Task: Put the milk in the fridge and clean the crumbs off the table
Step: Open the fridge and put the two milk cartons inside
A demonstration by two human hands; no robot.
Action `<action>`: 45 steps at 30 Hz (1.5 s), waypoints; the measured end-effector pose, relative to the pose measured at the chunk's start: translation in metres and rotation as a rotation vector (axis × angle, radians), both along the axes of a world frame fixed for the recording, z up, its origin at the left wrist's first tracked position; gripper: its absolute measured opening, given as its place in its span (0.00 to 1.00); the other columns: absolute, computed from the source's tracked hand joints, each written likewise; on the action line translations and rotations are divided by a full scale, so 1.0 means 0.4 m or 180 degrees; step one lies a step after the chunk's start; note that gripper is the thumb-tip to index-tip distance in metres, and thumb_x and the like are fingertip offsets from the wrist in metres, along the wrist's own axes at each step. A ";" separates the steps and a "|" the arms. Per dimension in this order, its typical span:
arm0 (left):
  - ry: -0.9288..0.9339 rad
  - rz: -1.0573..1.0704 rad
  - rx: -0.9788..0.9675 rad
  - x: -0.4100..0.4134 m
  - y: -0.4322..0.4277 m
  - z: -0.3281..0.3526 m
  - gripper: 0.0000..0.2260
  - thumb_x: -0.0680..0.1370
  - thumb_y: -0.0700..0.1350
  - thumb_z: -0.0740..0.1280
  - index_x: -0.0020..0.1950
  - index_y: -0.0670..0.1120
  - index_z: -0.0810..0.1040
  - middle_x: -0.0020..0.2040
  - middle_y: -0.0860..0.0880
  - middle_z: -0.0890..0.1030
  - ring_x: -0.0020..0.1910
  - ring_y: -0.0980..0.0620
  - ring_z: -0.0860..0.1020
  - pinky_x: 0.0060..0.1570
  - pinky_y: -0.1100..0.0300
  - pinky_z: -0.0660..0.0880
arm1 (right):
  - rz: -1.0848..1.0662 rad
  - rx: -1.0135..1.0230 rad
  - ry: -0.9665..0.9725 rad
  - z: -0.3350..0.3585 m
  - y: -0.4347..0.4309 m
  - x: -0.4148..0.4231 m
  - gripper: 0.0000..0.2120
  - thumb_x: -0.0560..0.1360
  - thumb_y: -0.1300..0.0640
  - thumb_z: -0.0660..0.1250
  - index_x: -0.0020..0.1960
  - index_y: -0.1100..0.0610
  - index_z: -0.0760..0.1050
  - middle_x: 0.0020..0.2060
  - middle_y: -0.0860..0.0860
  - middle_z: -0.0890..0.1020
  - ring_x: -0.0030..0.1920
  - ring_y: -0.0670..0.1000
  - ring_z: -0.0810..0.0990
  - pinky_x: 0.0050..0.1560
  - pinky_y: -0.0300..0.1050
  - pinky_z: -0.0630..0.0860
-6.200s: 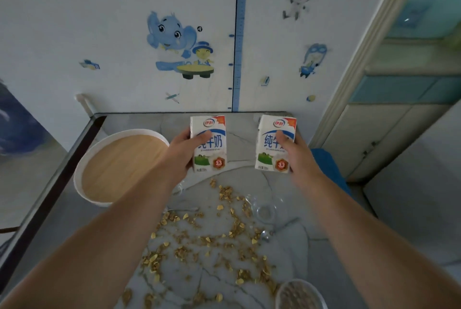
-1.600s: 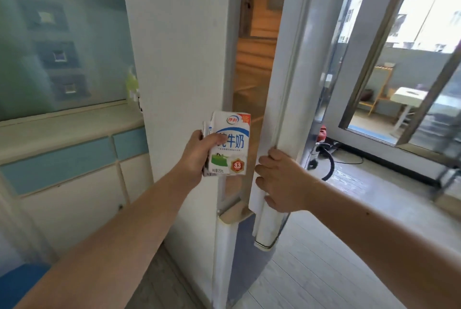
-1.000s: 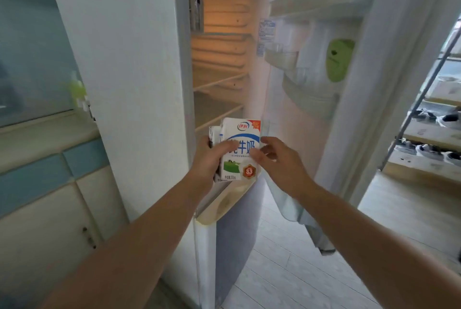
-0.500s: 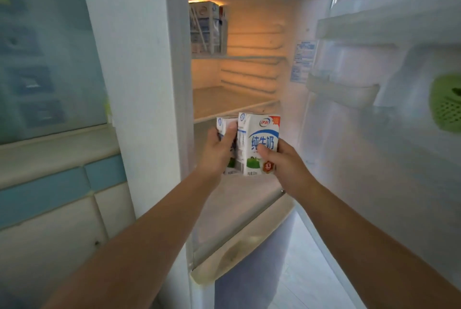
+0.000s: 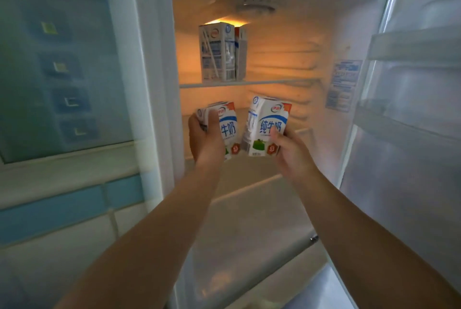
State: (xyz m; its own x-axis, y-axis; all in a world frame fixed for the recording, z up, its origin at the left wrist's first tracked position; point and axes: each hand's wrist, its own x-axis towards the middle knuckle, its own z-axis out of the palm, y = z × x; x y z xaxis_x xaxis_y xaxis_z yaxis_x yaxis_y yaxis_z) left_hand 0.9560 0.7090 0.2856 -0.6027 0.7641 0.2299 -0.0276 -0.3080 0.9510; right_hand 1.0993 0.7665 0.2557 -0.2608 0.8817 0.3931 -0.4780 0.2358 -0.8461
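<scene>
**Two milk cartons held at the mouth of the open fridge (image 5: 159, 84), centre of frame.**
Left hand (image 5: 204, 139) wrapped round the left carton (image 5: 228, 124), thumb over its upper corner; right hand (image 5: 289, 151) gripping the right carton (image 5: 269, 124) low down, thumb on the printed face. Both cartons upright, long axes near vertical, right one tipped slightly; just beside each other, contact not discernible. Directly behind them, the middle shelf (image 5: 301, 131); above, the upper shelf (image 5: 274, 82) with stored cartons (image 5: 219, 54). Hands at about equal reach, judged from the frame. Smooth, sharp-edged coated-paperboard bricks, rigid; probably easy to slide on a shelf. Door (image 5: 411, 134) swung open at right of frame.
</scene>
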 end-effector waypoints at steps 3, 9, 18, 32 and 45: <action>0.0288 0.0353 0.0046 -0.019 0.055 0.004 0.09 0.78 0.55 0.60 0.54 0.53 0.68 0.54 0.49 0.78 0.50 0.49 0.80 0.50 0.50 0.80 | -0.0106 -0.0029 -0.0075 0.006 0.083 -0.010 0.40 0.47 0.41 0.82 0.54 0.57 0.75 0.44 0.51 0.86 0.45 0.51 0.84 0.41 0.45 0.81; 0.0873 0.1007 0.0139 -0.034 0.132 -0.014 0.18 0.75 0.60 0.58 0.56 0.49 0.72 0.53 0.47 0.79 0.52 0.44 0.78 0.53 0.41 0.75 | 0.0056 -0.0127 -0.0172 0.001 0.182 -0.026 0.43 0.45 0.43 0.82 0.55 0.59 0.75 0.45 0.52 0.85 0.46 0.54 0.84 0.43 0.51 0.81; 0.0874 0.1390 -0.0381 -0.025 0.194 0.001 0.13 0.79 0.54 0.58 0.59 0.49 0.72 0.57 0.49 0.76 0.57 0.46 0.74 0.61 0.48 0.65 | 0.0250 -0.0027 -0.0848 0.015 0.271 -0.059 0.14 0.75 0.67 0.62 0.61 0.61 0.71 0.49 0.55 0.83 0.48 0.55 0.83 0.48 0.52 0.81; 0.0790 0.1412 -0.0046 -0.078 0.274 -0.025 0.13 0.75 0.57 0.58 0.52 0.49 0.71 0.52 0.47 0.78 0.53 0.41 0.76 0.52 0.39 0.75 | 0.0473 -0.0369 -0.1285 0.045 0.355 -0.090 0.19 0.77 0.67 0.59 0.67 0.63 0.64 0.53 0.56 0.78 0.55 0.59 0.77 0.52 0.53 0.76; 0.1113 0.1136 -0.0143 -0.067 0.246 -0.046 0.26 0.81 0.44 0.57 0.77 0.48 0.51 0.76 0.46 0.60 0.73 0.46 0.63 0.70 0.45 0.63 | -0.0684 -0.0111 -0.1880 0.044 0.291 -0.090 0.25 0.78 0.62 0.59 0.74 0.57 0.58 0.68 0.55 0.71 0.68 0.56 0.69 0.68 0.57 0.67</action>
State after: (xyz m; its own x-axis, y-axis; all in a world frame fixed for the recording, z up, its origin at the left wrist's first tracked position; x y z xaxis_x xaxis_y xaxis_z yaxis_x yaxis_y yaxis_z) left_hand 0.9291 0.8075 0.2672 -0.7211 0.5381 0.4364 0.3947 -0.1986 0.8971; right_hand 1.0634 0.8827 0.2732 -0.2407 0.9483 0.2068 0.1273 0.2421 -0.9619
